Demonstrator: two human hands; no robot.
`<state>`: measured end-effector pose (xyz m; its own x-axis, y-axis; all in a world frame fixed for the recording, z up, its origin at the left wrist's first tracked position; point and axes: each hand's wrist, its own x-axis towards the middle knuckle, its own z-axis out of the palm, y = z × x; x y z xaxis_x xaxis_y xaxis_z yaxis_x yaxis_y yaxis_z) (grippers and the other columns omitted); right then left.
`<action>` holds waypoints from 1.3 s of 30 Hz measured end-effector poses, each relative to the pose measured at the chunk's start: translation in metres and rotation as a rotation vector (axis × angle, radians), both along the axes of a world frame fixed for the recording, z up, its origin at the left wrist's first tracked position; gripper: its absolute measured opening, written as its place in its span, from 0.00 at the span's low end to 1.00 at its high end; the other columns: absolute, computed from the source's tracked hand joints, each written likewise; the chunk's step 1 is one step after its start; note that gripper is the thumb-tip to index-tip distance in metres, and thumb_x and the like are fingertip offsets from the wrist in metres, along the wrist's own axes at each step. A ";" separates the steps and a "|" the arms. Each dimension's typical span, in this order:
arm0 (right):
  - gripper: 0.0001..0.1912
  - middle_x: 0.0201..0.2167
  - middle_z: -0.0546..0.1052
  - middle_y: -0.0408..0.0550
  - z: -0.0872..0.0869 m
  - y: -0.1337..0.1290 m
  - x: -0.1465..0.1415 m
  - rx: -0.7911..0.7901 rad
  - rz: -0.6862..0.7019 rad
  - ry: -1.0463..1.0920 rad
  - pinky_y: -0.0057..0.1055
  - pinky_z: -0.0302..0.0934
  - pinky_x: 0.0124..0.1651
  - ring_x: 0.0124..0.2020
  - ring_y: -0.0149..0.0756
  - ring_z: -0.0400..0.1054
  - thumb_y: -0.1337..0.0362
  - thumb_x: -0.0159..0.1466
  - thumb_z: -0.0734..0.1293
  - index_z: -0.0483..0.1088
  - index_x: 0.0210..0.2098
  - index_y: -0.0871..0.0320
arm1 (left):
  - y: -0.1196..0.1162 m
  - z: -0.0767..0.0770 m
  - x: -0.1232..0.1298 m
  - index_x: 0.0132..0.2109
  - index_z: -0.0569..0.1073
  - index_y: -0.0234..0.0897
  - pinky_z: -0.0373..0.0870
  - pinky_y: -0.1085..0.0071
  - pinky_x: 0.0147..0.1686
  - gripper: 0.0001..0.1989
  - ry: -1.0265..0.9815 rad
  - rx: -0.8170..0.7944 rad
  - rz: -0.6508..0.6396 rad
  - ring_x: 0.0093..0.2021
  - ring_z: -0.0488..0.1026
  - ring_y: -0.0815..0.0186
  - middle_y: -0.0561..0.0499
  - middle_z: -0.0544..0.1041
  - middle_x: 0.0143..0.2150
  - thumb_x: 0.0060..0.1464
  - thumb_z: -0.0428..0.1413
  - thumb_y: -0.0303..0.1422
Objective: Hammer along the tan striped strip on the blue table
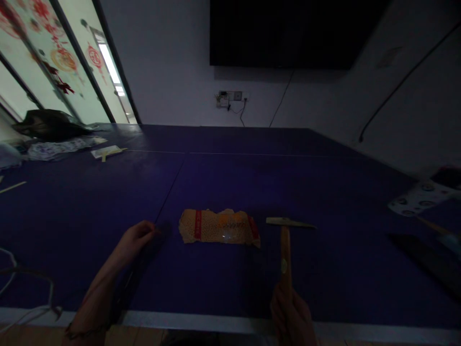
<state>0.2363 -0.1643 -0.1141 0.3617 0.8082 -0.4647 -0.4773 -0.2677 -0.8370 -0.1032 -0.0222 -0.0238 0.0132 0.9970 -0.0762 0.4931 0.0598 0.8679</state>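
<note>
My right hand (292,312) is wrapped around the wooden handle of a hammer (285,245). The hammer points away from me, its narrow metal head just above the tabletop or on it; I cannot tell which. To its left lies a torn, flattened piece of patterned brown packaging (219,227) with red bands and a shiny patch. My left hand (139,235) is left of that packaging, low over the table, thumb and fingers drawn together. Anything between those fingertips is hidden or too small to make out.
The dark blue table (230,178) has a pale front edge. A black bag (50,124) and papers (108,152) lie far left, a white cord (50,293) near left. On the right are a long dark flat object (421,259) and a printed cloth or sheet (421,197).
</note>
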 end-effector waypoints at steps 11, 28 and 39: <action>0.25 0.09 0.57 0.30 0.013 0.003 -0.007 -0.004 -0.058 -0.010 0.18 0.43 0.09 0.08 0.19 0.48 0.48 0.40 0.71 0.58 0.26 0.56 | 0.030 -0.033 0.128 0.30 0.72 0.32 0.66 0.74 0.27 0.12 -0.487 0.084 -0.332 0.24 0.71 0.69 0.49 0.75 0.26 0.44 0.57 0.38; 0.24 0.09 0.58 0.29 0.009 0.008 -0.002 -0.013 -0.109 0.002 0.15 0.44 0.09 0.08 0.17 0.49 0.49 0.40 0.72 0.58 0.24 0.57 | 0.041 -0.074 0.151 0.28 0.76 0.32 0.63 0.76 0.18 0.11 -0.338 0.283 -0.151 0.19 0.67 0.72 0.48 0.75 0.30 0.45 0.56 0.37; 0.23 0.09 0.56 0.29 0.013 0.007 -0.004 0.004 -0.106 -0.031 0.16 0.42 0.08 0.08 0.18 0.48 0.50 0.40 0.72 0.58 0.22 0.57 | 0.030 -0.075 0.149 0.30 0.76 0.36 0.68 0.68 0.37 0.05 0.013 0.575 -0.227 0.34 0.72 0.64 0.49 0.77 0.31 0.49 0.55 0.31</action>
<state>0.2326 -0.1572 -0.1010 0.4593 0.7666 -0.4488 -0.4761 -0.2140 -0.8529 0.0455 0.0080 -0.0986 0.2330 0.8510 0.4707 0.4489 -0.5234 0.7242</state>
